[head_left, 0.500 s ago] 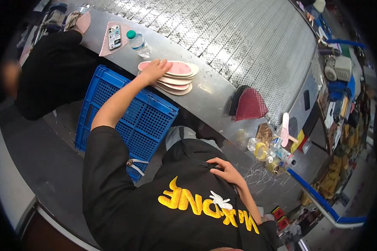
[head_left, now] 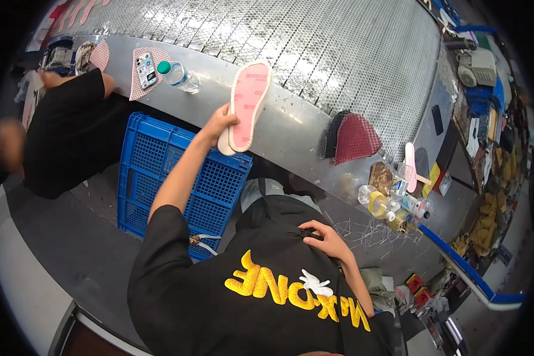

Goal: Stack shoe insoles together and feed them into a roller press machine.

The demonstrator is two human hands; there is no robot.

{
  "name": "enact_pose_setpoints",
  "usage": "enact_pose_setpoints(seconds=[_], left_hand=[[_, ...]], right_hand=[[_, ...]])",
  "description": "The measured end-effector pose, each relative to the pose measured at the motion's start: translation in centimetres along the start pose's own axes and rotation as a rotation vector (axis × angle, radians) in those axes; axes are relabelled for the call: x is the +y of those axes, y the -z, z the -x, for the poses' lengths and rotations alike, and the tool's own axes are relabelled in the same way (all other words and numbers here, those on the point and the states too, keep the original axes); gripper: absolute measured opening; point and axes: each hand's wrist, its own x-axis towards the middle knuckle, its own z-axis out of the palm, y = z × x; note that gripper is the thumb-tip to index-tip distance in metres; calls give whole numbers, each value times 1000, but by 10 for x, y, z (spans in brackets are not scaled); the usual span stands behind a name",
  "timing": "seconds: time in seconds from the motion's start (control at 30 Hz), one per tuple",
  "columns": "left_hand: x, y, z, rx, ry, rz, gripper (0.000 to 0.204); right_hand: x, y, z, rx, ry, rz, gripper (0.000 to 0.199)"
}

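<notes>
Pink-topped, white-edged insoles (head_left: 250, 102) stand tilted up above the front edge of the metal table, the top one facing me. My left hand (head_left: 217, 124) grips them low on their left side, thumb over the pink face. Part of another insole shows under the lower end; how many are in the stack is hidden. My right hand (head_left: 327, 242) rests on the front of my black shirt with fingers apart, holding nothing. Beneath my left forearm is a blue plastic crate (head_left: 210, 204).
A bottle with a green cap (head_left: 181, 77) stands beside a phone (head_left: 145, 70) on pink mesh. Dark red mesh pieces (head_left: 356, 139) lie at the conveyor (head_left: 314, 53). Plastic bottles (head_left: 377, 200) cluster at right. A co-worker's black sleeve (head_left: 71, 118) is at left.
The insoles were lying stacked on the table under my left hand; now that hand has them lifted and tilted upright. My right hand stays on my shirt.
</notes>
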Motion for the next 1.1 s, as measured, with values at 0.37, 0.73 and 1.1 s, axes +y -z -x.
enact_pose_setpoints(seconds=[0.37,0.73,1.1], left_hand=[[11,-91,41,-197,-37,367,82],[-2,-155,61,-269,2,474,82],[-34,-223,81,-170,-9,413,85]], right_hand=[[12,2,4,100,-47,108,36],[-29,1,1,370,521,706,23],[-43,8,-33,758,342,539,52]])
